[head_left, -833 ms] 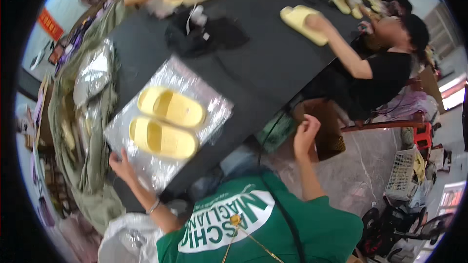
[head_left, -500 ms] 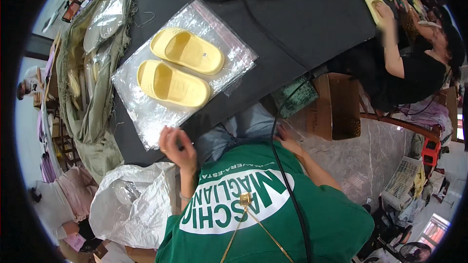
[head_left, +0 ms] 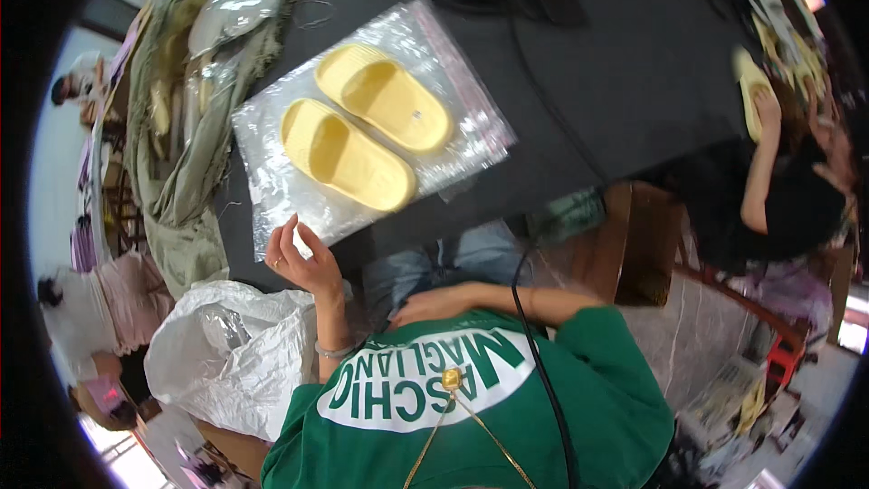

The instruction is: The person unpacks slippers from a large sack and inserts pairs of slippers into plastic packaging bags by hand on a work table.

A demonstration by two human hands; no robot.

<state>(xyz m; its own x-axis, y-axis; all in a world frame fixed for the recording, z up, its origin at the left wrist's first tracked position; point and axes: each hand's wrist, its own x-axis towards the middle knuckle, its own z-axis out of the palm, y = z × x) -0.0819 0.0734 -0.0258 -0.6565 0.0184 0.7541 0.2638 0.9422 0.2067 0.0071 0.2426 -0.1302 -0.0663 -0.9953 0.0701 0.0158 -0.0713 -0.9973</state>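
Two pale yellow slide sandals lie side by side on a clear plastic bag [head_left: 262, 140] on the black table. One slide [head_left: 362, 172] is nearer me, and the other slide [head_left: 412, 113] lies farther off to its right. My left hand [head_left: 308, 263] is raised at the near left corner of the bag, with bent fingers apart and nothing in them; a ring shows on one finger. Whether its fingertips touch the plastic, I cannot tell. My right hand [head_left: 434, 305] rests across my waist against the green shirt, fingers stretched out and holding nothing visible.
A sack [head_left: 195, 217] with bagged slides stands along the table's left side. Below it is a white plastic bag [head_left: 190, 371]. A black cable [head_left: 552, 109] crosses the table. On the right, a co-worker's hand [head_left: 768, 109] holds a yellow slide near an open carton [head_left: 647, 254].
My right hand has come from my right side across to my waist. My left hand has shifted slightly left and up. The view has turned; the slides still lie on the bag.
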